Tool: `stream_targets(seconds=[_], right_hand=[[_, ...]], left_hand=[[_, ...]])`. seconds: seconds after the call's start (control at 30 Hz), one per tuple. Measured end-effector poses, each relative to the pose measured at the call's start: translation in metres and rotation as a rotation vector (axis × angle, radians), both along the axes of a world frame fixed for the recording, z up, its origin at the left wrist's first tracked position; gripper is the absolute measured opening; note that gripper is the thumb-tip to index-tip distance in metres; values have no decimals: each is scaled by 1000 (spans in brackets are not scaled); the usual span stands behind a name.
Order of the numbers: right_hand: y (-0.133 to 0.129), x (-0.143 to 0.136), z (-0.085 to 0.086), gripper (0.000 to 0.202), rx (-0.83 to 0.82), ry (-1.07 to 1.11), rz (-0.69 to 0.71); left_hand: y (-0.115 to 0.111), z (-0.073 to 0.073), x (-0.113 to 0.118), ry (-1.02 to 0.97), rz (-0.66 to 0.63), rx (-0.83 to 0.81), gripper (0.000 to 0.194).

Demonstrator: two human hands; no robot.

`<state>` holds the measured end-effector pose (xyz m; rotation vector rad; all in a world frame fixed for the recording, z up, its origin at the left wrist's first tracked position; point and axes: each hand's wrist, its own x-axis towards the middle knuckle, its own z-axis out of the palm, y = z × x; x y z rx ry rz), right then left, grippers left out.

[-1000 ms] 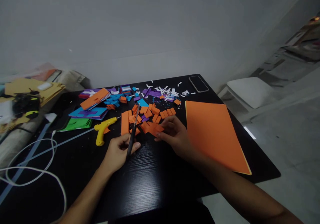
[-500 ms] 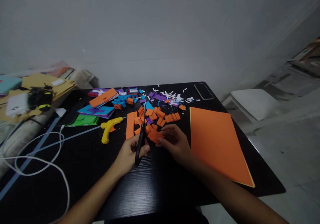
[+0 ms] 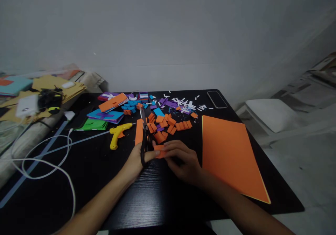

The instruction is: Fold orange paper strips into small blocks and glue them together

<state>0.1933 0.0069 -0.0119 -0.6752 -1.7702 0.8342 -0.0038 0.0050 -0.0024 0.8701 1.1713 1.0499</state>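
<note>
Left hand, thumb pinching a small flat orange paper piece, carries black-handled metal scissors; right fingers close on its edge

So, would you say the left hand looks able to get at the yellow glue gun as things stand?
Probably, yes: only bare table separates the left hand from the yellow glue gun. However, that hand holds the scissors and pinches an orange paper piece, so it may need freeing first.

Glue gun left of paper pieces, sheets to their right, phone behind sheets, all on table
</note>
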Motion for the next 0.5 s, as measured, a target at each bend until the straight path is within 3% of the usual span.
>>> stream_targets(seconds=[0.13, 0.2, 0.27, 0.33, 0.5], right_hand=[[-1, 2, 3, 26, -70, 7, -25], [1, 1, 1, 30, -261, 77, -85], [5, -1, -3, 33, -552, 123, -15], [8, -3, -8, 31, -743, 136, 82], [10, -3, -8, 30, -795, 168, 40]], left_hand=[[3, 1, -5, 165, -44, 64, 35], [3, 3, -6, 233, -84, 116, 34], [3, 5, -7, 279, -130, 167, 33], [3, 6, -7, 318, -156, 212, 32], [1, 7, -4, 402, -119, 300, 28]])
